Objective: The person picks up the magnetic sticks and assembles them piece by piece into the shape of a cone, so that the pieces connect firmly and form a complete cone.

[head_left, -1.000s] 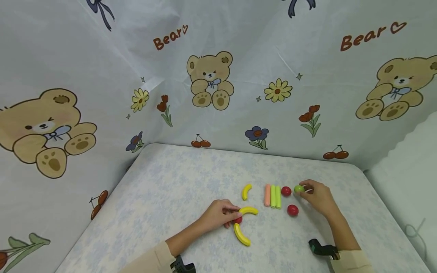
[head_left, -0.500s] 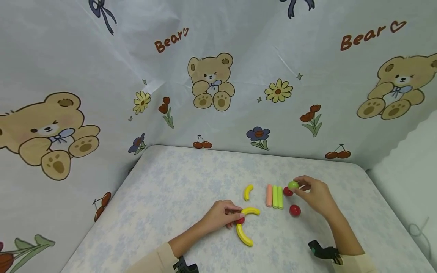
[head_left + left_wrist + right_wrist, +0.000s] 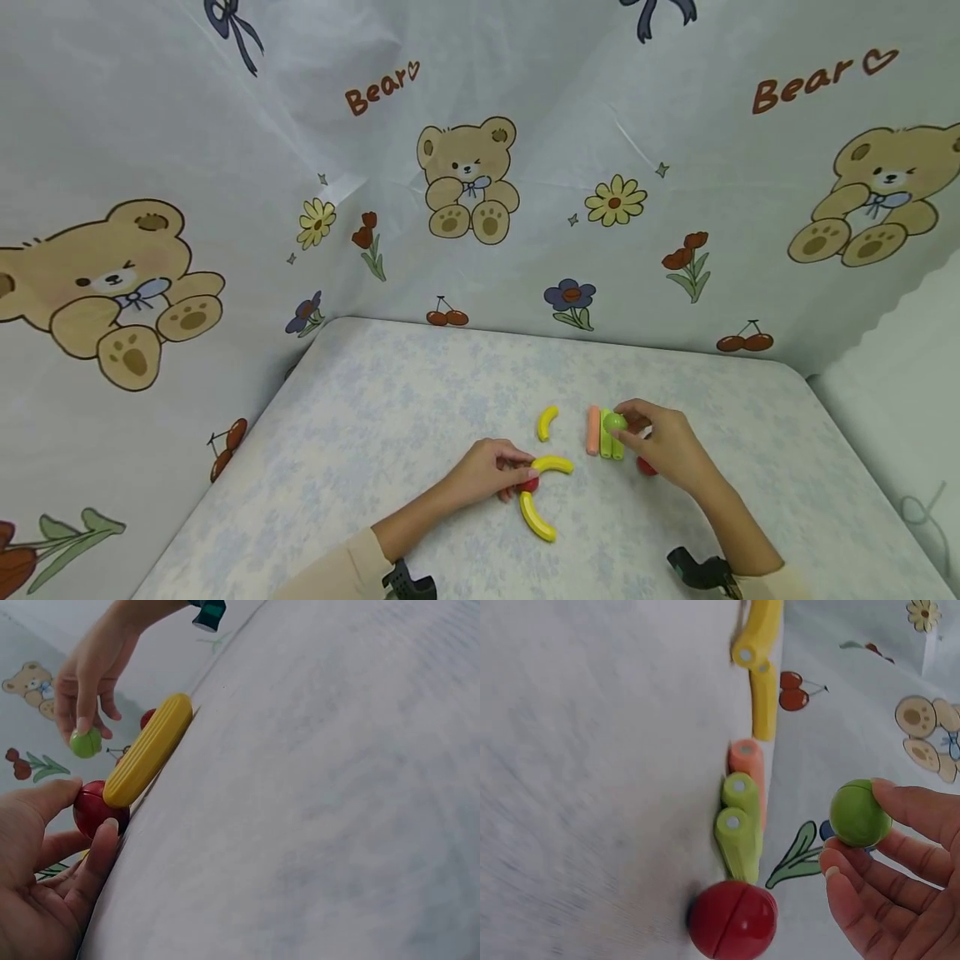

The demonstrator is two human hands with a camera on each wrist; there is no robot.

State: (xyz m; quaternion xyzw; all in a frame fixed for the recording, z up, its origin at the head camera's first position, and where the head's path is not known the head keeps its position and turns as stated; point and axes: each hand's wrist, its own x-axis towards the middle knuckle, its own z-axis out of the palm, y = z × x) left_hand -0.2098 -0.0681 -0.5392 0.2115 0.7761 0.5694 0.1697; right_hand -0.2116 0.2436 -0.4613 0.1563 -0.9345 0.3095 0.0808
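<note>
Between thumb and fingers, the left hand (image 3: 487, 473) pinches a red ball (image 3: 529, 483) on the table. Touching or nearly touching that ball are two yellow curved pieces, one up and right (image 3: 553, 464), one below (image 3: 537, 518). The right hand (image 3: 666, 442) pinches a green ball (image 3: 615, 422) above the green sticks; the right wrist view shows the green ball (image 3: 861, 814) held off the table. Beside the two green sticks (image 3: 606, 446) lies an orange stick (image 3: 593, 431). Another red ball (image 3: 646, 467) is partly covered by the right hand.
A third yellow curved piece (image 3: 547, 423) lies left of the sticks. The table (image 3: 405, 383) has a pale blue-white pattern and meets a bear-print cloth (image 3: 525, 258) at its back edge.
The right hand has carried the green ball left, from beside the far red ball to above the green sticks; that red ball is now hidden in the head view. The left hand keeps its pinch.
</note>
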